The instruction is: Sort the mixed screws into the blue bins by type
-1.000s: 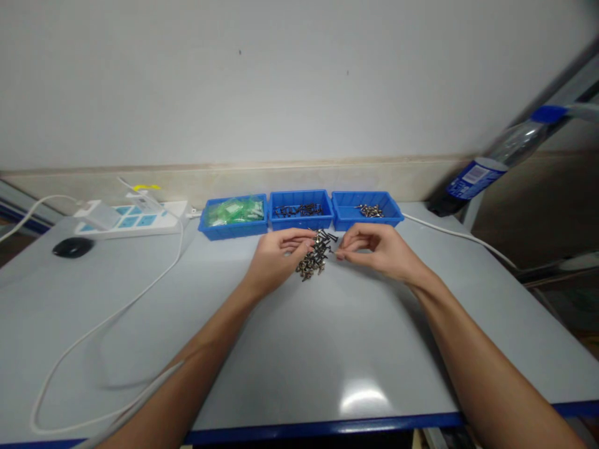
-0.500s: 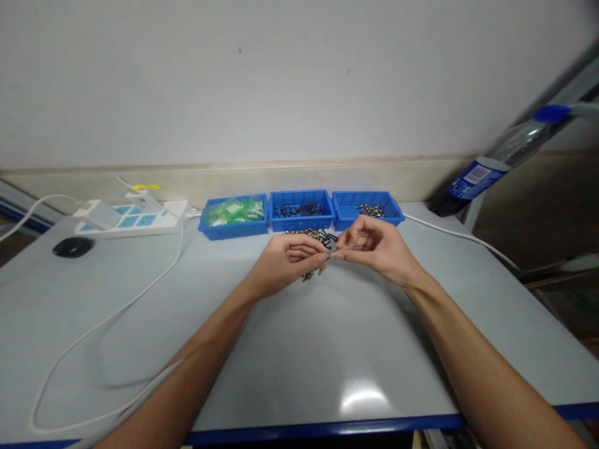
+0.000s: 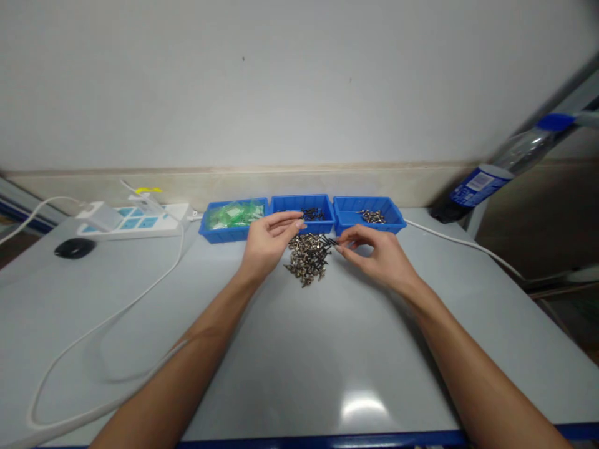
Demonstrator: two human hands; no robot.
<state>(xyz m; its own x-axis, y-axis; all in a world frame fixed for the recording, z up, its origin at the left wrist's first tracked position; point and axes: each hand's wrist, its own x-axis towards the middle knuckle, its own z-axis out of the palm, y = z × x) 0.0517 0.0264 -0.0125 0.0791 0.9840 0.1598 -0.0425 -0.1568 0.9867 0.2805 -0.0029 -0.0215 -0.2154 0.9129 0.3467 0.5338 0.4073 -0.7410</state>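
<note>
A heap of silver and black screws (image 3: 307, 260) lies on the grey table. Over the front of the middle blue bin (image 3: 299, 226), which holds dark screws (image 3: 314, 214), is my left hand (image 3: 269, 240); its fingers are stretched and apart from the thumb, with nothing visible between them. My right hand (image 3: 369, 252) is at the heap's right edge, thumb and forefinger closed near black screws; what they pinch is too small to make out. Silver screws (image 3: 373, 216) lie in the right blue bin (image 3: 349, 218).
The left blue bin (image 3: 224, 236) holds green plastic packets (image 3: 236, 214). A white power strip (image 3: 135, 223), a black mouse-like object (image 3: 75, 248) and a white cable (image 3: 140, 290) are on the left. A dark drink bottle (image 3: 482, 181) leans at the back right.
My hands have moved apart. The left went left and up toward the middle bin and opened; the right moved slightly down to the heap's edge. More of the screw heap shows.
</note>
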